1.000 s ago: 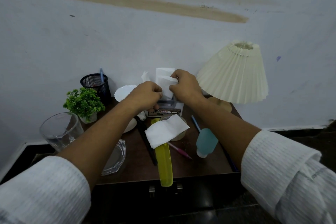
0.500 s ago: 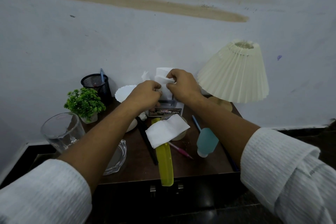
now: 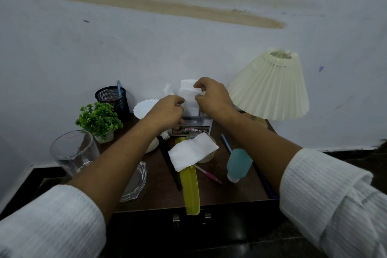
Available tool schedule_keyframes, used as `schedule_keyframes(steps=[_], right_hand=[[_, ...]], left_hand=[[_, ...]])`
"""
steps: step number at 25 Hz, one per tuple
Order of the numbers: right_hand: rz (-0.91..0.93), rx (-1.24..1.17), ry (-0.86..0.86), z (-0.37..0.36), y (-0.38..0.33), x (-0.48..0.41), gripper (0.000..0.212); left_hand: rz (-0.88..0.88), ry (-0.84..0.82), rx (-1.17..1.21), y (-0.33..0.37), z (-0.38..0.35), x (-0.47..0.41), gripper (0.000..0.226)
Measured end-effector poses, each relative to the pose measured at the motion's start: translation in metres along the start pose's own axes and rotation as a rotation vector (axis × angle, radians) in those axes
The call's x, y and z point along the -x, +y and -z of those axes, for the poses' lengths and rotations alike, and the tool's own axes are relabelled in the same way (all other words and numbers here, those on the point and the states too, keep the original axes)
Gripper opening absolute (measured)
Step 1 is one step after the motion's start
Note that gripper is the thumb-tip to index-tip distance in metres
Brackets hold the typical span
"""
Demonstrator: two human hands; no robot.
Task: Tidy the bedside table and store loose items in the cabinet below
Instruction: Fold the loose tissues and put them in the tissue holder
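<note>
White paper is the business of the moment: a tissue sheet (image 3: 188,92) stands up out of the tissue box (image 3: 191,129) at the back of the bench (image 3: 230,192), in the centre of the frame, and both hands are on it. The right hand (image 3: 213,98) pinches the sheet's upper right edge between thumb and fingertips. The left hand (image 3: 165,111), fingers curled, looks to grip its lower left edge just above the box. The two hands sit close together, with only the sheet between them. This reads as straightening or folding the sheet so that the box looks neat, an early step in the tidying. Most loose items lie unsorted in front of the box: a loose tissue (image 3: 192,151) draped over a yellow comb (image 3: 191,190) that overhangs the front edge, a pink pen (image 3: 207,176), a black pen (image 3: 170,165) and a blue bottle (image 3: 238,163) on its side. The next move likely calls for easing the sheet down into the slot without tearing it. Both hands would then need to let go to gather these pieces for the cabinet (image 3: 188,228) below, in the lower centre, whose front looks closed.
</note>
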State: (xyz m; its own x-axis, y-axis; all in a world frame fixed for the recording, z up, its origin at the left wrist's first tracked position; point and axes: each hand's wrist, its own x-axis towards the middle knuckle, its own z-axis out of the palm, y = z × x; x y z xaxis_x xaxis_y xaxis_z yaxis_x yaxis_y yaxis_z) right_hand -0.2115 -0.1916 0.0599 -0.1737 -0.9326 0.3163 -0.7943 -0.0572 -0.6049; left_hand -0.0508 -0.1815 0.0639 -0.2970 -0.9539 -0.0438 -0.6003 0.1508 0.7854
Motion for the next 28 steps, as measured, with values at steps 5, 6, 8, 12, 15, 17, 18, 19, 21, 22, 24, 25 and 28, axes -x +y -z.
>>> schedule_keyframes(steps=[5, 6, 8, 12, 15, 17, 18, 19, 21, 22, 24, 25, 28], right_hand=[[0.097, -0.060, 0.071, 0.013, -0.008, 0.013, 0.029], [0.113, -0.070, 0.075, 0.018, -0.010, 0.016, 0.024], [0.138, -0.093, 0.044, 0.026, -0.014, 0.024, 0.017], [0.190, -0.017, -0.138, 0.034, -0.023, 0.044, 0.019], [0.265, 0.106, -0.346, 0.024, -0.030, 0.064, 0.022], [0.275, 0.229, -0.481, 0.011, -0.030, 0.077, 0.021], [0.278, 0.296, -0.532, 0.005, -0.030, 0.084, 0.022], [0.281, 0.346, -0.566, 0.001, -0.029, 0.090, 0.025], [0.285, 0.391, -0.610, -0.006, -0.026, 0.101, 0.035], [0.305, 0.415, -0.615, -0.008, -0.024, 0.106, 0.040], [0.364, 0.493, -0.595, -0.012, -0.021, 0.113, 0.052], [0.386, 0.531, -0.584, -0.015, -0.020, 0.116, 0.056], [0.419, 0.617, -0.547, -0.018, -0.017, 0.121, 0.059]], left_hand=[[-0.035, 0.032, 0.072, -0.004, 0.002, 0.012, 0.047], [-0.053, 0.057, 0.086, -0.006, 0.001, 0.016, 0.046], [-0.082, 0.113, 0.133, -0.011, 0.001, 0.024, 0.042], [-0.063, 0.138, 0.258, -0.020, -0.002, 0.042, 0.037], [-0.038, 0.137, 0.294, -0.026, -0.003, 0.059, 0.033], [-0.009, 0.132, 0.344, -0.033, -0.006, 0.070, 0.033], [0.002, 0.128, 0.372, -0.037, -0.007, 0.074, 0.033], [0.008, 0.128, 0.400, -0.041, -0.010, 0.078, 0.033], [0.018, 0.145, 0.440, -0.050, -0.016, 0.085, 0.032], [0.021, 0.156, 0.455, -0.053, -0.019, 0.087, 0.032], [0.028, 0.169, 0.487, -0.059, -0.024, 0.090, 0.032], [0.032, 0.169, 0.504, -0.061, -0.025, 0.090, 0.032], [0.027, 0.170, 0.544, -0.062, -0.026, 0.089, 0.032]])
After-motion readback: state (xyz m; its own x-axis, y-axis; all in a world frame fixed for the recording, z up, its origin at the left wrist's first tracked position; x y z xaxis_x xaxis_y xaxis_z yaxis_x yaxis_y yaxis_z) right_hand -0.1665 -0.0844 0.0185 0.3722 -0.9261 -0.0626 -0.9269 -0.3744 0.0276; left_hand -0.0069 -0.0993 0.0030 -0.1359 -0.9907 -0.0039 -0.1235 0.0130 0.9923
